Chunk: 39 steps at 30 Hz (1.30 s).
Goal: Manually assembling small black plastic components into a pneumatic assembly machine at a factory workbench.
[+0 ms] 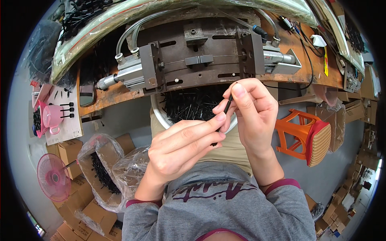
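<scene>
A slim black rod-like piece (228,106) is held slantwise in front of my chest. My right hand (254,107) pinches its upper end between thumb and fingertips. Around its lower part the fingers of my left hand (183,146) are closed, and a dark end pokes out below them. Just beyond the hands, a white basket (157,113) full of loose thin black pieces (189,105) sits at my lap, partly hidden by my hands. Above it stands a dark metal fixture (201,66) with a small grey block (199,60) at its middle.
Air cylinders (130,72) with clear hoses flank the fixture on a wooden bench (309,76). An orange stool (295,130) lies tipped at right. At left are a pink cup (52,115), a pink fan (53,177) and a plastic-lined box of black pieces (105,174).
</scene>
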Available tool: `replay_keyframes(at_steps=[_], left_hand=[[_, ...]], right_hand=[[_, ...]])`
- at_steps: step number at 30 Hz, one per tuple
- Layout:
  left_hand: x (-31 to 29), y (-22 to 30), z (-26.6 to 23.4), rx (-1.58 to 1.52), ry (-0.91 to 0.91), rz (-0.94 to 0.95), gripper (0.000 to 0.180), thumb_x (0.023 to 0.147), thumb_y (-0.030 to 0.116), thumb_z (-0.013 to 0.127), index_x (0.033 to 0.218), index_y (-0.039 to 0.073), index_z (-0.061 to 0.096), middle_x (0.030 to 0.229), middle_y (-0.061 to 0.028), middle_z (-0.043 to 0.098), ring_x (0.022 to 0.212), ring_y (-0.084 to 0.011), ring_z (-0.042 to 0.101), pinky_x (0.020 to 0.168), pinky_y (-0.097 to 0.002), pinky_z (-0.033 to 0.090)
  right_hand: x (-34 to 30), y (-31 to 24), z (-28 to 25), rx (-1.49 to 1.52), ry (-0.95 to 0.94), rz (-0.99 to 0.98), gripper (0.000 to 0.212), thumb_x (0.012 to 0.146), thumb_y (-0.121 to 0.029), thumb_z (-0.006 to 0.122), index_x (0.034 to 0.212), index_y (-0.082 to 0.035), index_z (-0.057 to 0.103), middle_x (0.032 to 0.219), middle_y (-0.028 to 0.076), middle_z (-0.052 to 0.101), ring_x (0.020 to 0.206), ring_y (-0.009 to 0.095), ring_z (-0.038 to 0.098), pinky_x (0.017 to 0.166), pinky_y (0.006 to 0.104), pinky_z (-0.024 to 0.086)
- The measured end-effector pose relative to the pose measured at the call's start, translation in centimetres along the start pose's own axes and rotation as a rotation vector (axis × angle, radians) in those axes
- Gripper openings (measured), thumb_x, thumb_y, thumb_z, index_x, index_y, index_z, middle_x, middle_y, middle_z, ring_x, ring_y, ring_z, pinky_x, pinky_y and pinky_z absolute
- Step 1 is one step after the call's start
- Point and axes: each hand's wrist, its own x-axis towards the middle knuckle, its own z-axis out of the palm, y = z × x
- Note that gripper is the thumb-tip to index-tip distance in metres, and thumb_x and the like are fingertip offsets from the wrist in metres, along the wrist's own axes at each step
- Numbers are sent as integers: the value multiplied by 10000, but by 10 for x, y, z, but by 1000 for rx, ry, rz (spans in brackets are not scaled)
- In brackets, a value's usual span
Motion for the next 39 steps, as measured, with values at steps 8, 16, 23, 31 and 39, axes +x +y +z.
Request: replay_keyframes(at_steps=[8, 16, 23, 31, 39], left_hand=[[-2, -1, 0, -27, 1, -35, 317, 588, 96, 819, 870, -17, 727, 985, -149, 712, 775, -236, 695, 648, -300, 552], [0, -2, 1, 88, 32, -42, 319, 592, 77, 818, 883, -15, 728, 1005, -147, 709, 798, -228, 691, 677, -297, 539], [10, -21, 8, 349, 20, -74, 301, 622, 31, 764, 911, -12, 693, 1147, -142, 658, 924, -273, 664, 743, -330, 559], [18, -39, 26, 746, -39, -73, 249, 644, 95, 782, 879, 56, 708, 1135, -56, 690, 730, -170, 657, 639, -277, 495], [30, -41, 22, 743, -101, -104, 273, 618, 133, 809, 871, 96, 713, 1152, -31, 687, 599, -166, 628, 562, -263, 476]], right_hand=[[0, 3, 0, 16, -20, 19, 160, 982, -103, 535, 934, 47, 565, 781, 163, 675, 538, 132, 626, 497, 221, 499], [-3, 8, 0, 38, -26, 131, 105, 946, -71, 598, 959, 33, 607, 787, 95, 676, 630, 85, 617, 565, 202, 489], [-2, 11, -10, -176, 0, 133, 177, 927, -69, 618, 1068, 37, 614, 922, 80, 676, 849, 103, 650, 648, 219, 521], [-16, 10, -12, -385, 24, 17, 121, 912, -51, 620, 1000, 26, 650, 884, 72, 679, 770, 100, 649, 652, 220, 517], [-27, -20, 30, 318, -629, 150, 92, 876, 1, 592, 925, 57, 646, 853, 156, 669, 754, 256, 631, 699, 340, 494]])
